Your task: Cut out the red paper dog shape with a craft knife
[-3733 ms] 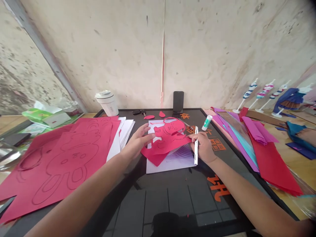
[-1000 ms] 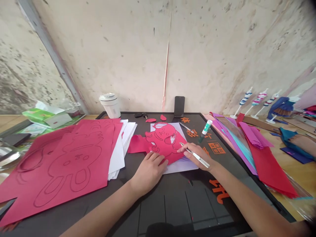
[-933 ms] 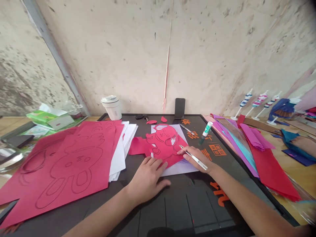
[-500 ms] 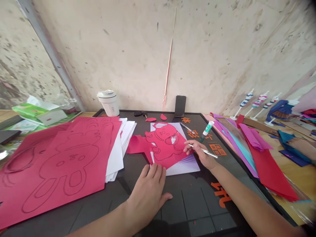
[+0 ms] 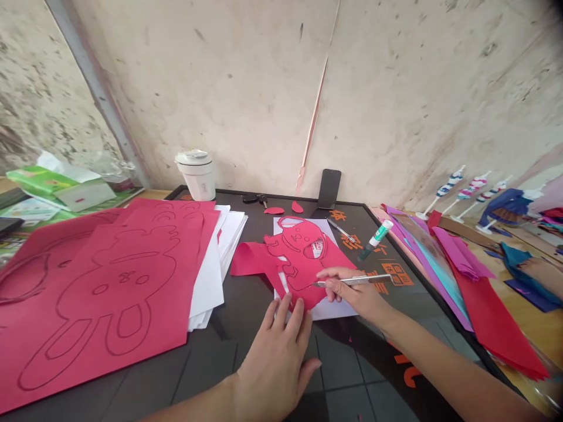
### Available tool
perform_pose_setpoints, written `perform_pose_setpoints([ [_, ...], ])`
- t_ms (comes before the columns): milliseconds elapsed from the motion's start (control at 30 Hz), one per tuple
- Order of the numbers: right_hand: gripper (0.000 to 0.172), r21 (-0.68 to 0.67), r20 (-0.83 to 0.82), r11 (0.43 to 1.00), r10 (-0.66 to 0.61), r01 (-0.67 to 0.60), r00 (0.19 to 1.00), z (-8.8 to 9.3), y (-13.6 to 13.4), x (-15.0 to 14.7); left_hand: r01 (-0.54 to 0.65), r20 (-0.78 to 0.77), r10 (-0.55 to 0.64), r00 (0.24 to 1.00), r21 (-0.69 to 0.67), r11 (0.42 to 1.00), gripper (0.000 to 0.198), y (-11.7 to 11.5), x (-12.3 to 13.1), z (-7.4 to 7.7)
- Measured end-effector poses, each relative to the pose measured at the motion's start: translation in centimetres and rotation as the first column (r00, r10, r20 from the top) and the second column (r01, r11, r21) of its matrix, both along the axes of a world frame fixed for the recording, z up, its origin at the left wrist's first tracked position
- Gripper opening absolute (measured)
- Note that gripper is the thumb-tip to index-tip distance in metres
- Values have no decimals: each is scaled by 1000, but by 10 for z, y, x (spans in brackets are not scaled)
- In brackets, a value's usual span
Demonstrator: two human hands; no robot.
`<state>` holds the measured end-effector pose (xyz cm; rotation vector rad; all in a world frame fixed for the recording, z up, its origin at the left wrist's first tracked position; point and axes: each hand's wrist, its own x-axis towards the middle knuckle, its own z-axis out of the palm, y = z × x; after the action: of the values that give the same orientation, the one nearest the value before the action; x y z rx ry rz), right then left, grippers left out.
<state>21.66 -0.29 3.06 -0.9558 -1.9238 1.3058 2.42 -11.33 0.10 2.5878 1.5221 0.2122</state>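
In the head view, my right hand point(image 5: 358, 296) grips a slim silver craft knife point(image 5: 373, 279). Its tip touches the red paper point(image 5: 292, 269) near the lower outline of an animal drawn there. Openings are cut in the paper around the ear and beside the body, and a loose flap bends out to the left. My left hand point(image 5: 277, 346) lies flat with fingers apart, its fingertips on the paper's near edge. Beneath the red sheet lies white paper point(image 5: 341, 310). Two red cut-off pieces point(image 5: 274, 211) rest just beyond it.
On the left are large red sheets with drawings point(image 5: 127, 258) and a white paper stack point(image 5: 211, 287). A white cup point(image 5: 196, 176), keys point(image 5: 259, 199) and a phone point(image 5: 329, 189) stand or lie at the back. A glue stick point(image 5: 380, 234), a pen point(image 5: 341, 230) and coloured sheets point(image 5: 484, 310) are rightward.
My right hand has moved left and toward me, bringing the knife tip down onto the red paper. My left hand stays flat at the near edge. The camera view has shifted slightly.
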Motion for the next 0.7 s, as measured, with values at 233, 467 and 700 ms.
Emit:
perform_pose_setpoints([
  [233, 39, -102, -195, 989, -121, 103, 973, -15, 5, -21, 27, 17, -27, 999, 35, 999, 63, 1, -1, -3],
  [467, 37, -63, -168, 939, -345, 339, 924, -22, 6, -16, 32, 22, -32, 999, 2, 1000, 66, 4, -1, -6],
  [700, 26, 276, 159, 960, -83, 36, 984, -23, -15, -27, 56, 32, -54, 998, -45, 997, 69, 6, 0, -2],
])
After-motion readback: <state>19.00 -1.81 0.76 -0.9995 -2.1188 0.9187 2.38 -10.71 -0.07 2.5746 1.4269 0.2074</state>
